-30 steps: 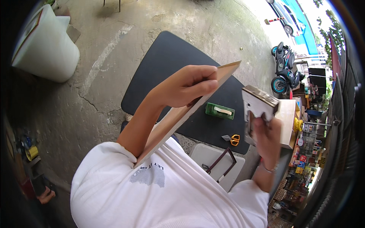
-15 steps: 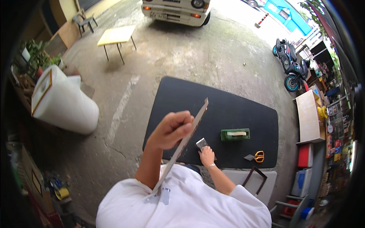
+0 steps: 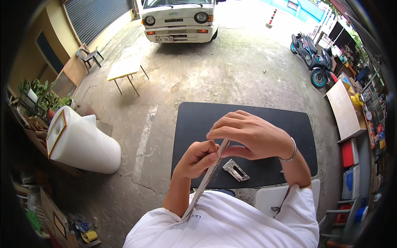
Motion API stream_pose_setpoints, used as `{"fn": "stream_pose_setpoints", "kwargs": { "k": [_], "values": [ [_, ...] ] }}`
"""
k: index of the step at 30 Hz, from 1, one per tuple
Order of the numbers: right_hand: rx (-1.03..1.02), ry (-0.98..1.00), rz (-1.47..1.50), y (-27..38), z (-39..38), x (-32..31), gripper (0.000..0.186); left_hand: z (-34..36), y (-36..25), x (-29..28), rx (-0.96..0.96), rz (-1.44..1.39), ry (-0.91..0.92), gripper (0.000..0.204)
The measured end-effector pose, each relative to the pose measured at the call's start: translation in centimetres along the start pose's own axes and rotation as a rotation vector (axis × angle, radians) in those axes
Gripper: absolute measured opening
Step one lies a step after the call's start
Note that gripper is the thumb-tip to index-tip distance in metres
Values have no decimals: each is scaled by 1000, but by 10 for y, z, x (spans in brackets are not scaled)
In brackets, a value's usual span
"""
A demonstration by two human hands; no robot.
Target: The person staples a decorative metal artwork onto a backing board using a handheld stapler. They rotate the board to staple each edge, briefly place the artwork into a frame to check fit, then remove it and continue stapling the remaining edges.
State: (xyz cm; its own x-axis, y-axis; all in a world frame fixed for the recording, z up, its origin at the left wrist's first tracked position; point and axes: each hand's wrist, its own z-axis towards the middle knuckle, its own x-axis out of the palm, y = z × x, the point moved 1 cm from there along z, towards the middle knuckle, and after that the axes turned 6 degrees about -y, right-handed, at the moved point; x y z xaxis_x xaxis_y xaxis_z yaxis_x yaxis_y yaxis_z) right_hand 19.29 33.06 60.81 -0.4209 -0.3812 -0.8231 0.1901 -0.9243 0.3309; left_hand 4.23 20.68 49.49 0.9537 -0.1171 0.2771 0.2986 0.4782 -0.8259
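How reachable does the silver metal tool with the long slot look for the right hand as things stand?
Probably yes: the tool lies uncovered on the black table, near the right hand. That hand, though, is at the upper end of the thin, pale board and may have to leave it.

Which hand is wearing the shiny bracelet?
The right hand: a silvery bracelet circles its wrist. The left hand, gripping the thin board, has a bare wrist.
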Motion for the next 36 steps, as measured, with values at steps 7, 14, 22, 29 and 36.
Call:
{"fn": "stream_pose_setpoints", "kwargs": {
  "k": [7,14,22,29,36],
  "values": [
    [12,285,235,-7,31,-7,11,-5,-14,-11,27,118,1,26],
    [-67,142,229,4,51,-1,12,-8,-37,-19,72,256,-41,26],
    [27,168,108,16,65,-5,5,9,-45,-29,174,420,-123,16],
    [17,90,35,0,57,1,11,30,-59,-32,83,684,-18,12],
    [73,87,187,-39,51,-10,23,29,-34,-49,231,471,-37,27]
  ]
}}
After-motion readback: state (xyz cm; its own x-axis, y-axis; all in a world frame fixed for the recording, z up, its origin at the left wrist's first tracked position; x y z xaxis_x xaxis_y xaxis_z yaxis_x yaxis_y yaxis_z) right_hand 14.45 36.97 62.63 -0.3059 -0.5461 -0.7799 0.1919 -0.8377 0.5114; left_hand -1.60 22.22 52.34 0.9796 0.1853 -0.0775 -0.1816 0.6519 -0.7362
